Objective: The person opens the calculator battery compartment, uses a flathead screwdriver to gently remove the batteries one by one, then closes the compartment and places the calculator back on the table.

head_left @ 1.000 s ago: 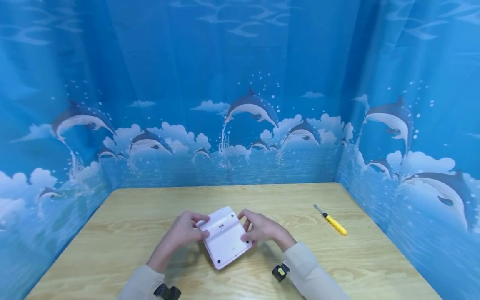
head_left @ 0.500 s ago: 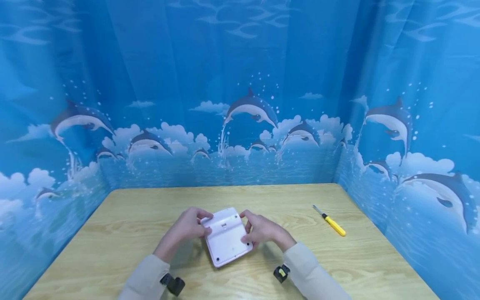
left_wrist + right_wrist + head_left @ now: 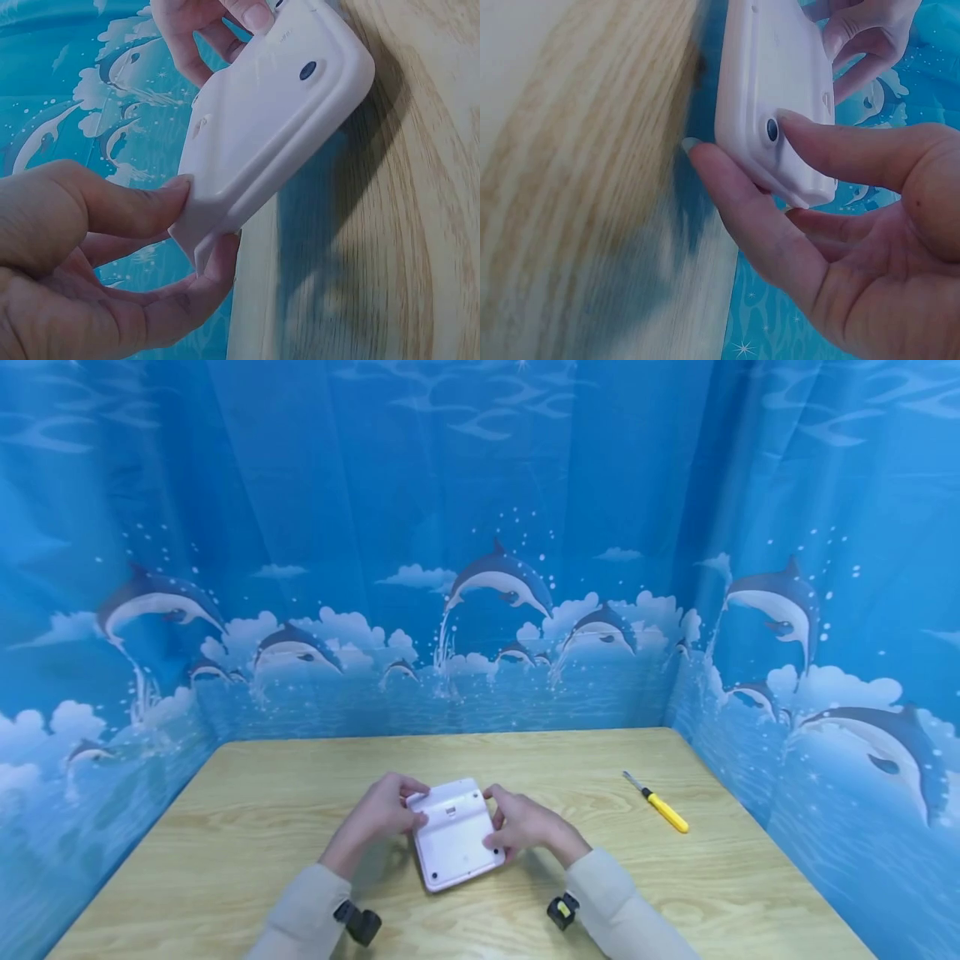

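A pale pinkish-white calculator (image 3: 454, 845) is held over the table, its back facing up. The back shows dark round feet, a raised band and a small latch. My left hand (image 3: 384, 807) pinches its left edge near the far corner, thumb on the back and fingers beneath, as the left wrist view shows. On the opposite side, my right hand (image 3: 525, 823) grips the right edge, its thumb (image 3: 817, 146) beside a dark foot. The calculator's front face is hidden. Off to the right lies a screwdriver (image 3: 663, 808) with a yellow handle, apart from both hands.
The wooden table (image 3: 300, 777) ends at a blue curtain (image 3: 360, 568) printed with dolphins, which rises behind it and along both sides. Small black cameras (image 3: 358, 923) are strapped at the wrists.
The calculator has turned slightly and shifted a little to the right at its far end. My left hand has moved right with it; my right hand has barely moved.
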{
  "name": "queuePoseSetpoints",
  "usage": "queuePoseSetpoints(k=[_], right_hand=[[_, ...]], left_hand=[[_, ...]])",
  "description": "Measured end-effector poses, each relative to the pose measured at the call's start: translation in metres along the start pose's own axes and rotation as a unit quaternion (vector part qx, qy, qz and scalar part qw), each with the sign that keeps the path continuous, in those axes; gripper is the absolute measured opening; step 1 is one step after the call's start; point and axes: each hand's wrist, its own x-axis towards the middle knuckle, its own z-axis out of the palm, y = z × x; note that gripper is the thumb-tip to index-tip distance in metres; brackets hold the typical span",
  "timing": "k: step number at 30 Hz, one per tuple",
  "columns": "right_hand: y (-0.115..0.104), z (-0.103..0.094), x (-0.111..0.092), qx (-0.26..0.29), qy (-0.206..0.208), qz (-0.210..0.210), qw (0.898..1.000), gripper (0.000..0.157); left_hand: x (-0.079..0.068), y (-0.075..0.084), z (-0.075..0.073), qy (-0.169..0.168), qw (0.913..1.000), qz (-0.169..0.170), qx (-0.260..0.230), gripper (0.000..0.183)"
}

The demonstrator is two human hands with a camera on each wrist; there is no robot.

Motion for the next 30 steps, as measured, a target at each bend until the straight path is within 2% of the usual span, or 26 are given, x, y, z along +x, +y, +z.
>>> queuePoseSetpoints(k=[10, 20, 30], right_hand=[[0.000, 0.001, 0.002, 0.000, 0.007, 0.013, 1.000, 0.065], [0.000, -0.001, 0.002, -0.004, 0.021, 0.030, 0.999, 0.066], [0.003, 0.001, 0.003, 0.002, 0.038, 0.044, 0.998, 0.062]], left_hand=[[0.007, -0.004, 0.005, 0.014, 0.9998, -0.008, -0.008, 0.044], [0.016, -0.001, 0.012, 0.024, 0.9996, -0.012, -0.005, 0.039], [0.025, 0.001, 0.019, 0.028, 0.9990, -0.023, -0.024, 0.039]])
